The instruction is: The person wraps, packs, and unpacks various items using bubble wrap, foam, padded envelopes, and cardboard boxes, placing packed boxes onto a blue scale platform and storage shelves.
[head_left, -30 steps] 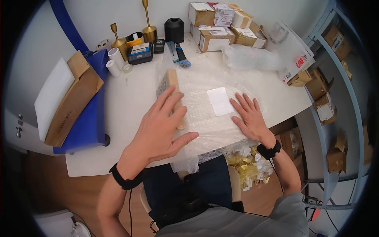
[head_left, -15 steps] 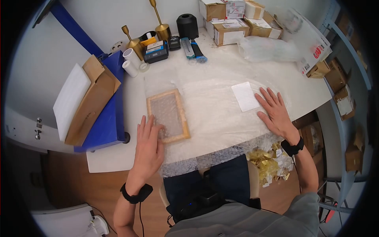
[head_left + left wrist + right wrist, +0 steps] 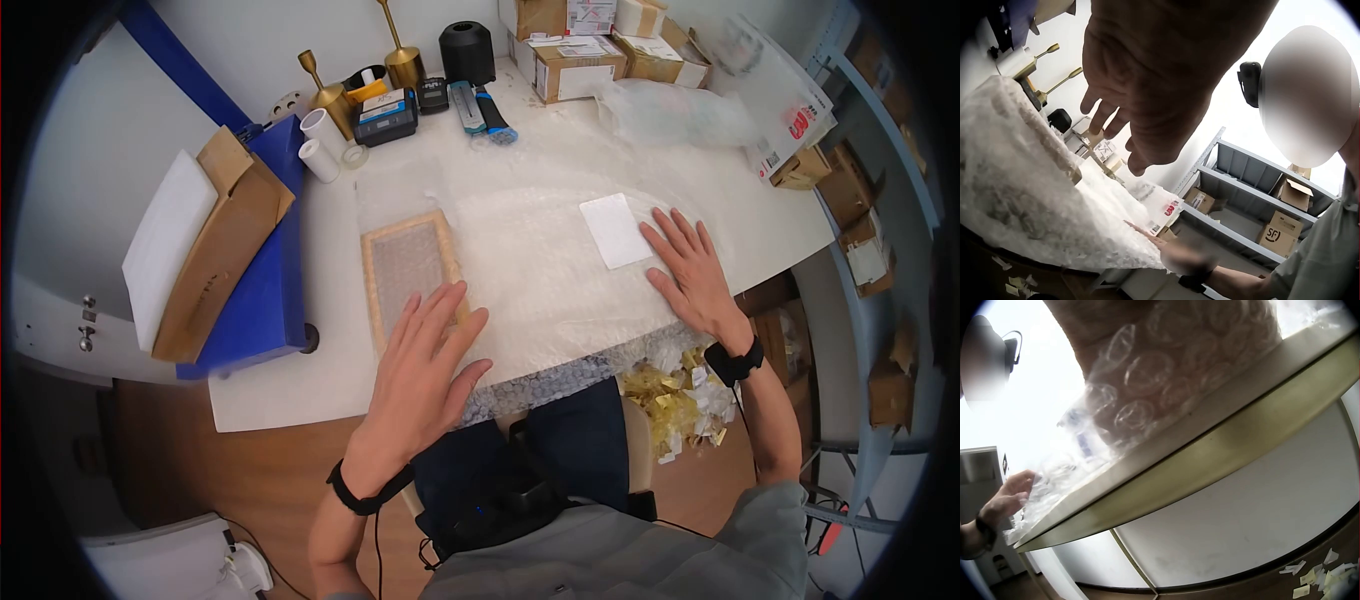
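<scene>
A rectangular wooden frame lies flat on the left part of the table, wrapped in bubble wrap. My left hand hovers at its lower right corner, fingers extended and spread, holding nothing. In the left wrist view that hand is raised over the wrap. The clear bubble wrap sheet spreads rightward and hangs over the front edge. On it rests my right hand, palm down with fingers straight, beside a white card. The right wrist view shows bubble wrap covering part of this hand.
Small cartons and a plastic-wrapped bundle stand at the back. Gold candlesticks, tape rolls and a black device are at the back left. A blue stand holds an open carton. Grey shelves stand right.
The frame, tilted up on its edge a second ago, now lies flat. My left hand went to its lower left side, then moved right over its lower right corner. The right hand stays on the wrap.
</scene>
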Demonstrator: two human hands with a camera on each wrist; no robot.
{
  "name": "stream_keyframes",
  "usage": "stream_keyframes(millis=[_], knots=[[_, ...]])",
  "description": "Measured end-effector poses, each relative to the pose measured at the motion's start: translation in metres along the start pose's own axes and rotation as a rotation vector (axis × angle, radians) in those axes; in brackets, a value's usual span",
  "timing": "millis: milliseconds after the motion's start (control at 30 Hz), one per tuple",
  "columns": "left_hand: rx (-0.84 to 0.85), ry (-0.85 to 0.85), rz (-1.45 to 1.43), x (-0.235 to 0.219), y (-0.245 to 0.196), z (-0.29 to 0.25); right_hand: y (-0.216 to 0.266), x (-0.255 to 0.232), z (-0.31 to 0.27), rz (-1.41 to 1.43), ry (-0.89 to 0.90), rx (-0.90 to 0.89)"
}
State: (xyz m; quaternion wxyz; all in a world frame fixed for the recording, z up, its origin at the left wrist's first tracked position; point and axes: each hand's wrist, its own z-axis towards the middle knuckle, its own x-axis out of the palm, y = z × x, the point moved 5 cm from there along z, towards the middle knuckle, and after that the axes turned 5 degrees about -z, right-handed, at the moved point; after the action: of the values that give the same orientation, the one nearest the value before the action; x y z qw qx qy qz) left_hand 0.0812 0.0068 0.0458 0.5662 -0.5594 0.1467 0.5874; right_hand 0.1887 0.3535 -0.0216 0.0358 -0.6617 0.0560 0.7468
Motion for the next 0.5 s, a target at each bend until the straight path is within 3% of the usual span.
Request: stream_keyframes(millis=[33, 167, 233, 300, 400, 500], knots=[[-0.014, 0.001, -0.014, -0.007, -0.008, -0.001, 0.0, 0.0, 0.0, -0.009, -0.003, -0.002], [0.239, 0.097, -0.157, -0.042, -0.069, 0.004, -0.002, 0.005, 0.002, -0.03, 0.044, -0.014], [0.397, 0.041, -0.112, -0.064, -0.105, 0.009, -0.003, 0.005, 0.002, -0.024, -0.002, -0.008], [0.304, -0.218, -0.23, -0.058, -0.127, 0.005, -0.001, 0.01, 0.001, -0.023, 0.024, -0.025], [0.238, -0.191, -0.262, -0.063, -0.127, 0.02, -0.005, 0.008, 0.003, -0.036, -0.018, -0.008], [0.18, -0.11, -0.299, -0.097, -0.11, -0.035, -0.004, 0.007, 0.0, -0.015, -0.019, 0.009]])
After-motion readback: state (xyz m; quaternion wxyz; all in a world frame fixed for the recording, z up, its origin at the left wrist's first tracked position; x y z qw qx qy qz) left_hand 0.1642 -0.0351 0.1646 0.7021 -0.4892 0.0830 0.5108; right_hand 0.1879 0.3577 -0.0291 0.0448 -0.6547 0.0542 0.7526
